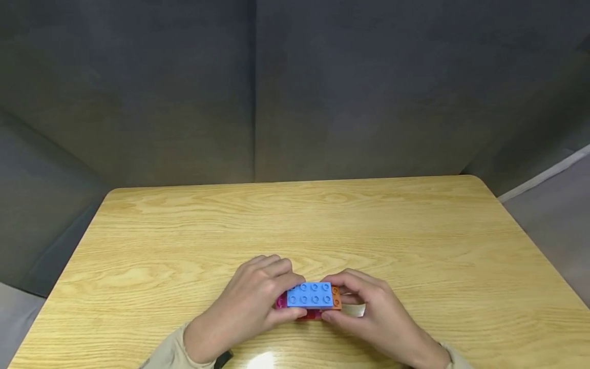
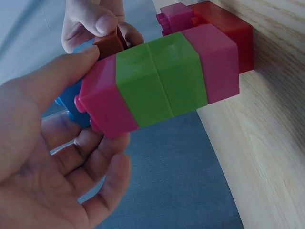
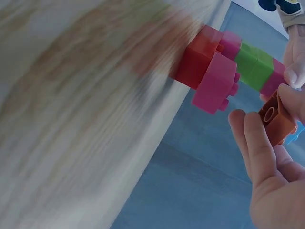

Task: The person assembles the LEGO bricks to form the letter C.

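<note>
A stack of toy building bricks stands near the table's front edge. At its base is a red brick (image 3: pixel 198 57) with a pink brick (image 3: pixel 214 86) on it; a column of pink and green bricks (image 2: pixel 162 78) rises beside that one. Across the column's top lies a blue brick (image 1: pixel 310 295), studs up. My left hand (image 1: pixel 255 297) grips the top of the column by the upper pink brick (image 2: pixel 107 100) and the blue brick's left end. An orange brick (image 3: pixel 279 119), hollow underneath, sits under the blue brick's right end, pinched between my right hand's (image 1: pixel 369 307) thumb and fingers.
The wood-grain table (image 1: pixel 295 220) stretches away behind the hands to rounded far corners. Dark grey curtains (image 1: pixel 369 92) hang behind it and at the sides. A bright reflection shows on the tabletop near the front edge.
</note>
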`<state>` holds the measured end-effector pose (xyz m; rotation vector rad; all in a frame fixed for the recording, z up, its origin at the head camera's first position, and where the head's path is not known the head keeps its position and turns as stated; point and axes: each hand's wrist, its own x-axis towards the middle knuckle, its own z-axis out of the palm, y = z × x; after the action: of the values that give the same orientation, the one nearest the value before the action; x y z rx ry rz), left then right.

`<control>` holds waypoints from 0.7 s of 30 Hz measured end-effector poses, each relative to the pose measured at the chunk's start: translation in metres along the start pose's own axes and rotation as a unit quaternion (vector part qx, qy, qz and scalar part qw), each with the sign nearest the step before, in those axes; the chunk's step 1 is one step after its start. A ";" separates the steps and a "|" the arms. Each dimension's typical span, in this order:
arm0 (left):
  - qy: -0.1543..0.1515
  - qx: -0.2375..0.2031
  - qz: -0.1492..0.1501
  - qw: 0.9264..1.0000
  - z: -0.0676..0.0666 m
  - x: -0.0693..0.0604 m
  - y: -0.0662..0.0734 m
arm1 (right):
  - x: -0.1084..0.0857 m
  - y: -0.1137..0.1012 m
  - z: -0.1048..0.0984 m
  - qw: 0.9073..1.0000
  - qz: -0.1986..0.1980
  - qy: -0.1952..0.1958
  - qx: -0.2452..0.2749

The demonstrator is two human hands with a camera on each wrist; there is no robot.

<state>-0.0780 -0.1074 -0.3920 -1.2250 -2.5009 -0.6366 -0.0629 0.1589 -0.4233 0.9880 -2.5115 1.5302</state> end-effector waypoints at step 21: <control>-0.009 0.001 -0.009 1.000 -0.003 -0.001 0.002 | -0.001 0.001 -0.003 0.999 0.009 0.004 -0.041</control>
<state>-0.0758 -0.1082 -0.3894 -1.2137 -2.5291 -0.6308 -0.0632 0.1616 -0.4226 0.9494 -2.5616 1.4212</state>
